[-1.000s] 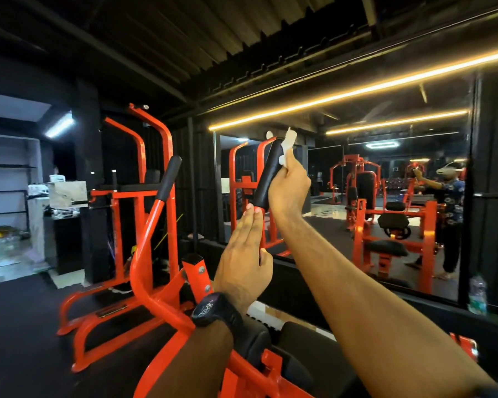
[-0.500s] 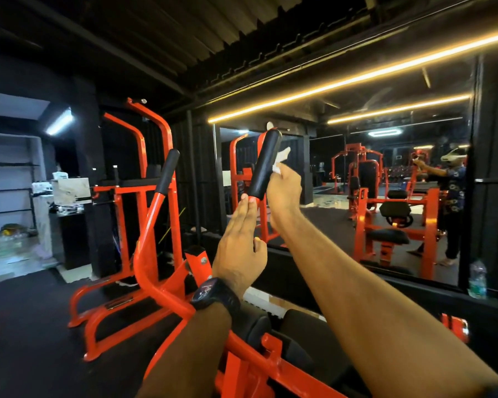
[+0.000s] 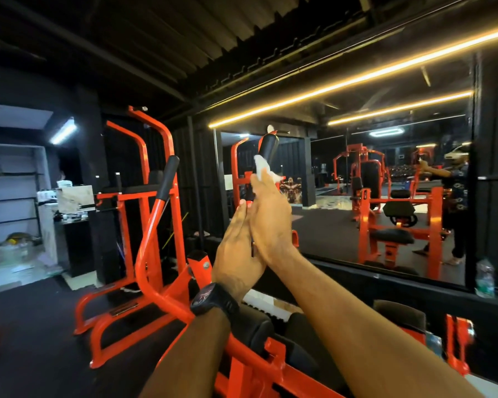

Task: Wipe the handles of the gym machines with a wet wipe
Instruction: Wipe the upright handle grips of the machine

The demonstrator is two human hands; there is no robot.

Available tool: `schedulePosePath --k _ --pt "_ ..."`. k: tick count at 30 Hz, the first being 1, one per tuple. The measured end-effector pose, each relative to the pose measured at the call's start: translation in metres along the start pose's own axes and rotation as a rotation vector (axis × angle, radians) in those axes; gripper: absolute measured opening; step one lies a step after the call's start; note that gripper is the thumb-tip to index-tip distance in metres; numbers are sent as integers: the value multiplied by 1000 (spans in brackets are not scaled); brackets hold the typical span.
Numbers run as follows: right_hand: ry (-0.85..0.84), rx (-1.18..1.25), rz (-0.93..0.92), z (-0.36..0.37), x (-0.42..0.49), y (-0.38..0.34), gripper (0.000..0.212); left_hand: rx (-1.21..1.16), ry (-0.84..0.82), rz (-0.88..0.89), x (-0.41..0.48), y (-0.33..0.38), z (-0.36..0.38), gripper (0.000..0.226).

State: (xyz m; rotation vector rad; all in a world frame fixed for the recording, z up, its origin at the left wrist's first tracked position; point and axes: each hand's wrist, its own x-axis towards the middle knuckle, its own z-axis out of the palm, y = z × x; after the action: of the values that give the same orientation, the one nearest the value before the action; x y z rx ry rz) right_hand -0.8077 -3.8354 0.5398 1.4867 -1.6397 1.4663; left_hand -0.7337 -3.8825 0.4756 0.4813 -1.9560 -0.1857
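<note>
The black foam handle (image 3: 267, 147) stands almost upright, bare above the right hand (image 3: 270, 222), which holds the white wet wipe (image 3: 261, 165) on it. The left hand (image 3: 236, 251) lies flat beside.

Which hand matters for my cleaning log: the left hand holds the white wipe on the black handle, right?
No. In the head view the right hand holds the white wipe on the black handle; the left hand holds nothing, fingers straight.
</note>
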Motion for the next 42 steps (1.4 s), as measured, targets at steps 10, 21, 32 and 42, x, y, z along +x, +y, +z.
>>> schedulePosePath --k 10,21,32,42 --pt "-186 -707 -623 -40 59 22 58 67 15 47 1 -5 3 79" --pt "-195 -16 -192 13 28 -39 12 -326 243 -223 2 -22 -58 46" --pt "-240 537 101 141 -16 -152 31 -312 383 -320 -15 -122 -200 28" --pt "-167 605 254 191 -35 -185 19 -285 319 -268 -17 -190 -243 16"
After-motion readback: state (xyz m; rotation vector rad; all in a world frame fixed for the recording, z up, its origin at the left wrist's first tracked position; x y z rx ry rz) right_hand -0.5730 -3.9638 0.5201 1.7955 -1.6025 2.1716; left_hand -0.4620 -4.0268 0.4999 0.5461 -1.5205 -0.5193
